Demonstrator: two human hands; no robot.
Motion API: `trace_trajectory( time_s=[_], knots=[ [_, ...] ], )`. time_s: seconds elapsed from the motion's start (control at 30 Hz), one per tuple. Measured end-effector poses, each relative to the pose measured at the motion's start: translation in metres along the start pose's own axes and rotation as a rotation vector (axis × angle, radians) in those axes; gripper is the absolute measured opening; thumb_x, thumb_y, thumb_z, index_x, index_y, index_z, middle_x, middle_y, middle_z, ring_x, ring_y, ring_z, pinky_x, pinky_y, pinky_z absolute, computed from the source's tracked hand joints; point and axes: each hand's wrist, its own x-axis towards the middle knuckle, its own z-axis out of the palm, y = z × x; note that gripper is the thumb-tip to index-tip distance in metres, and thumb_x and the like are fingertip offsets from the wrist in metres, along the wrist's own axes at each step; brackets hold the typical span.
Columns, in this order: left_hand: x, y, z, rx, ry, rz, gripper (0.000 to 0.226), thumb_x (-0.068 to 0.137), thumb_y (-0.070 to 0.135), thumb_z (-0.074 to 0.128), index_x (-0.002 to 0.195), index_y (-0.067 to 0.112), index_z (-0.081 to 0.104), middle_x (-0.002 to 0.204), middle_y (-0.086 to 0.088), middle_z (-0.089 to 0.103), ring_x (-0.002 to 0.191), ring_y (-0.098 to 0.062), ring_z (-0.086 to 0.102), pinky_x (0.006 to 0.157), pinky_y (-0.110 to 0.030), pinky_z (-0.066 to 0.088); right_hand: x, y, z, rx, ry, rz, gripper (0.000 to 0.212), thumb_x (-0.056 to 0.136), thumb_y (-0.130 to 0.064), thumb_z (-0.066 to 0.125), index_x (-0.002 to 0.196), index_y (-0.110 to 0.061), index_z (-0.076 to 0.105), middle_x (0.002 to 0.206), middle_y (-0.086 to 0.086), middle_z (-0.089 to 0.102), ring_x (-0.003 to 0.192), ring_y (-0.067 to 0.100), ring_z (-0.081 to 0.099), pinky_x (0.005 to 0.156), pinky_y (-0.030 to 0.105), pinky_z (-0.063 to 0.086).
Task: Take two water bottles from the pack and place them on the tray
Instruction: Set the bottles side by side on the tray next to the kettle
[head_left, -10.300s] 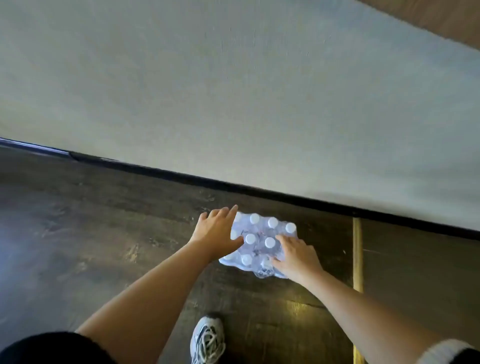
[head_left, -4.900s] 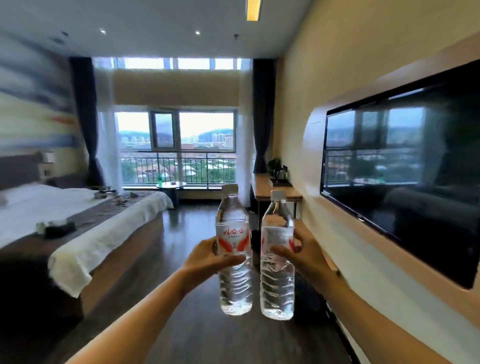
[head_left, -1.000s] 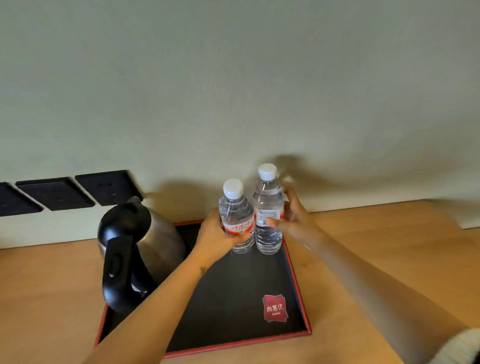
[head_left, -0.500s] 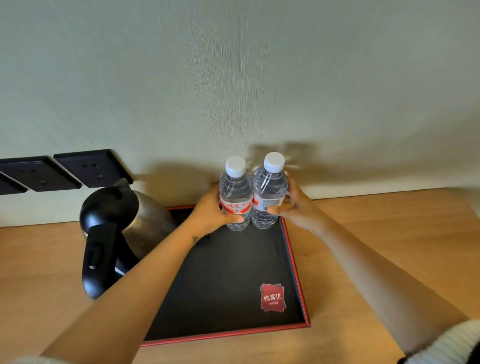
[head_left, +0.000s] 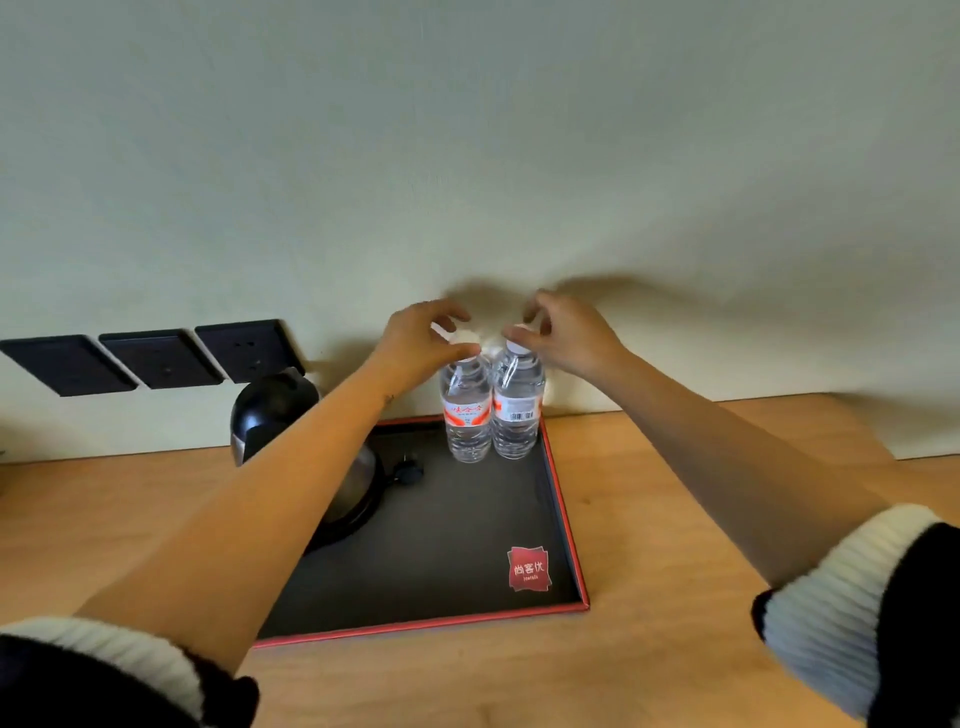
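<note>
We see two clear water bottles standing upright and touching side by side in the far right corner of the tray (head_left: 563, 514). The left bottle (head_left: 466, 415) carries a white label with red characters and a red band, too blurred for us to read; the right bottle (head_left: 516, 410) shows a white label with a barcode. Both have white caps. We find the left hand (head_left: 415, 340) pinching the left bottle's cap with its fingertips, and the right hand (head_left: 569, 332) pinching the right bottle's cap likewise. The tray is black with a red rim and bears one red square logo (head_left: 529, 568) with white characters, "尚客优". One dark kettle (head_left: 311, 431) stands on the tray's left part. The tray rests on a wooden desk (head_left: 675, 597). We count three black wall sockets (head_left: 150, 358) at left.
</note>
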Motion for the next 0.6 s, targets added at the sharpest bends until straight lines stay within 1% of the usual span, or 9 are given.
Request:
trace_trajectory(
  time_s=[0.03,0.1,0.17,0.27,0.33,0.4,0.43,0.53,0.6],
  knots=[
    [0.002,0.005,-0.003,0.066,-0.025,0.012,0.032,0.072,0.025,0.076,0.102,0.016,0.067,0.101,-0.011,0.067,0.074,-0.015,0.057,0.078,-0.026,0.044,0.002,-0.005,0.0,-0.077,-0.024,-0.002,0.037,0.078,-0.043,0.063,0.091,-0.009,0.057,0.084,0.013,0.063,0.077,0.027,0.056,0.064,0.033,0.042],
    [0.003,0.012,-0.003,0.158,-0.054,0.015,0.028,0.073,0.025,0.075,0.099,0.014,0.069,0.1,-0.013,0.068,0.078,-0.018,0.058,0.08,-0.028,0.043,0.002,-0.012,0.001,-0.118,-0.041,-0.015,0.035,0.081,-0.038,0.062,0.093,-0.005,0.058,0.089,0.018,0.064,0.084,0.032,0.058,0.065,0.031,0.039],
    [0.002,0.016,-0.001,0.187,-0.058,0.0,0.03,0.074,0.026,0.074,0.101,0.014,0.069,0.102,-0.014,0.067,0.082,-0.019,0.056,0.082,-0.031,0.045,0.001,-0.015,0.003,-0.116,-0.053,-0.022,0.033,0.084,-0.031,0.059,0.098,-0.001,0.057,0.096,0.023,0.065,0.09,0.035,0.058,0.068,0.032,0.039],
    [-0.001,0.017,0.0,0.191,-0.034,-0.024,0.031,0.073,0.026,0.075,0.102,0.013,0.07,0.104,-0.016,0.067,0.088,-0.024,0.06,0.085,-0.035,0.047,-0.001,-0.014,-0.001,-0.154,-0.163,-0.034,0.028,0.089,-0.022,0.052,0.107,-0.001,0.055,0.109,0.024,0.061,0.102,0.037,0.056,0.076,0.034,0.041],
    [-0.004,0.015,0.002,0.173,0.003,-0.043,0.033,0.072,0.027,0.076,0.101,0.013,0.07,0.103,-0.015,0.069,0.095,-0.026,0.062,0.083,-0.033,0.045,-0.004,-0.011,-0.007,-0.138,-0.251,-0.066,0.025,0.088,-0.009,0.047,0.112,-0.004,0.053,0.116,0.021,0.057,0.105,0.035,0.054,0.078,0.031,0.04],
    [-0.006,0.015,0.005,0.157,0.03,-0.063,0.034,0.071,0.028,0.076,0.102,0.015,0.07,0.103,-0.012,0.07,0.096,-0.024,0.062,0.08,-0.028,0.042,-0.007,-0.009,-0.011,-0.146,-0.301,-0.146,0.03,0.084,0.003,0.045,0.112,-0.005,0.053,0.115,0.02,0.056,0.103,0.033,0.053,0.08,0.034,0.042],
    [-0.007,0.015,0.007,0.149,0.039,-0.071,0.034,0.071,0.028,0.076,0.102,0.015,0.07,0.103,-0.012,0.071,0.096,-0.024,0.062,0.079,-0.027,0.041,-0.009,-0.008,-0.011,-0.15,-0.306,-0.175,0.031,0.083,0.006,0.044,0.111,-0.005,0.054,0.115,0.019,0.056,0.103,0.033,0.052,0.081,0.035,0.042],
    [-0.007,0.017,0.009,0.141,0.05,-0.079,0.034,0.071,0.028,0.076,0.102,0.015,0.07,0.103,-0.012,0.07,0.096,-0.025,0.062,0.079,-0.027,0.04,-0.014,-0.005,-0.01,-0.068,-0.277,-0.184,0.032,0.084,0.007,0.044,0.112,-0.004,0.054,0.119,0.019,0.055,0.107,0.033,0.051,0.082,0.032,0.04],
    [-0.007,0.018,0.009,0.147,0.04,-0.08,0.035,0.071,0.028,0.076,0.102,0.015,0.07,0.103,-0.012,0.07,0.097,-0.025,0.062,0.08,-0.027,0.041,-0.017,-0.003,-0.008,-0.044,-0.268,-0.173,0.031,0.086,-0.005,0.052,0.117,-0.007,0.051,0.123,0.017,0.053,0.107,0.032,0.051,0.082,0.032,0.039]
  ],
)
